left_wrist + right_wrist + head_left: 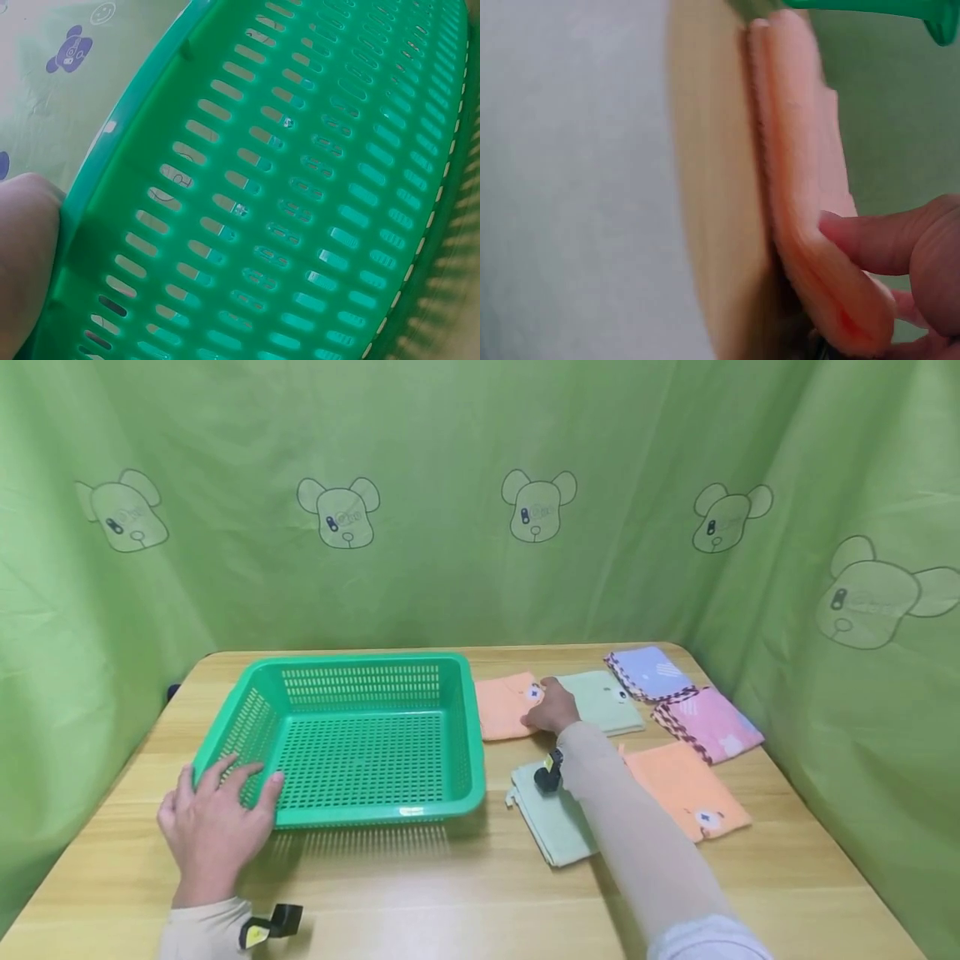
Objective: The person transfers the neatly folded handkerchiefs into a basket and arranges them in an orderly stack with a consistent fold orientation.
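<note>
My left hand (217,822) grips the front left corner of a green plastic basket (360,816), with its fingers spread over the rim. The left wrist view looks at the slotted basket wall (247,187), part of the hand (26,255) beside its rim. Right of the basket, my right hand (553,706) pinches the near right corner of a folded orange towel (501,708) with a small animal face. From close up, the thumb (885,238) presses on the folded orange towel (791,150), and that edge is bent up; the fingers behind are partly hidden.
A light green towel (600,693) lies right of the hand, another (551,818) nearer, partly under the right forearm. Further right are a second orange towel (682,785), a blue towel (652,672) and a pink towel (712,727). Green curtains (450,585) surround the wooden table (390,893).
</note>
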Available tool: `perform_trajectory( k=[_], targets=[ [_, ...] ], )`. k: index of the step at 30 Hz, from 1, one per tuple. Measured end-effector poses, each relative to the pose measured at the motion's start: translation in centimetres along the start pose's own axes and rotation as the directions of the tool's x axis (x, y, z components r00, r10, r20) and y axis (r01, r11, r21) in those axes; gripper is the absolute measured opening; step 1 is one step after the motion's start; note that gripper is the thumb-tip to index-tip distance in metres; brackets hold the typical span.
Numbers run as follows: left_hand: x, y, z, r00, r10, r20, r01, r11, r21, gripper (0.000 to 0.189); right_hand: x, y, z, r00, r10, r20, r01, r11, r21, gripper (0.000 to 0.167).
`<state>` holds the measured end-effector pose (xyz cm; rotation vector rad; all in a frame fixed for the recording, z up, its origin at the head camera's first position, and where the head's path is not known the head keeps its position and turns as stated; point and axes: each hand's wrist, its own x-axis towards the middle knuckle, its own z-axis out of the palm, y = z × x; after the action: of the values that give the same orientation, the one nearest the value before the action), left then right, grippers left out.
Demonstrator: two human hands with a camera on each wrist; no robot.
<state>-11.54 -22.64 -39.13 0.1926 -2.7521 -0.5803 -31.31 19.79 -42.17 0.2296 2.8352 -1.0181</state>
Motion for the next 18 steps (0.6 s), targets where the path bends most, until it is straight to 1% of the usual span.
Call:
perform_trajectory(
  k=[2, 6, 10, 14, 16, 18],
  targets=[
    [-0.01, 0.04, -0.07, 1.0, -0.001, 0.012, 0.001, 1.0, 0.011, 0.058, 0.18, 0.08, -0.1, 1.0, 0.005, 0.016, -0.006, 0.999, 0.046, 0.08],
    [-0.11, 0.11, -0.19, 0.999, -0.019, 0.051, 0.018, 0.999, 0.027, 0.063, 0.35, 0.1, -0.41, 0.998, 0.054, 0.042, -0.058, 0.993, 0.098, 0.066],
    [-0.17, 0.1, -0.29, 0.996, -0.035, 0.085, 0.032, 0.999, 0.034, 0.066, 0.46, 0.25, -0.54, 0.993, 0.102, 0.059, -0.11, 0.982, 0.157, 0.06],
    [-0.18, 0.18, -0.32, 0.995, -0.034, 0.091, 0.032, 0.999, 0.032, 0.066, 0.53, 0.51, -0.44, 0.99, 0.117, 0.078, -0.132, 0.964, 0.229, 0.042],
    [-0.15, 0.21, -0.29, 0.995, -0.033, 0.093, 0.03, 0.999, 0.031, 0.066, 0.5, 0.65, -0.39, 0.988, 0.123, 0.093, -0.144, 0.951, 0.274, 0.038],
    [-0.11, 0.22, -0.26, 0.995, -0.029, 0.091, 0.026, 0.999, 0.029, 0.066, 0.43, 0.75, -0.35, 0.987, 0.122, 0.102, -0.148, 0.938, 0.313, 0.04]
  ],
)
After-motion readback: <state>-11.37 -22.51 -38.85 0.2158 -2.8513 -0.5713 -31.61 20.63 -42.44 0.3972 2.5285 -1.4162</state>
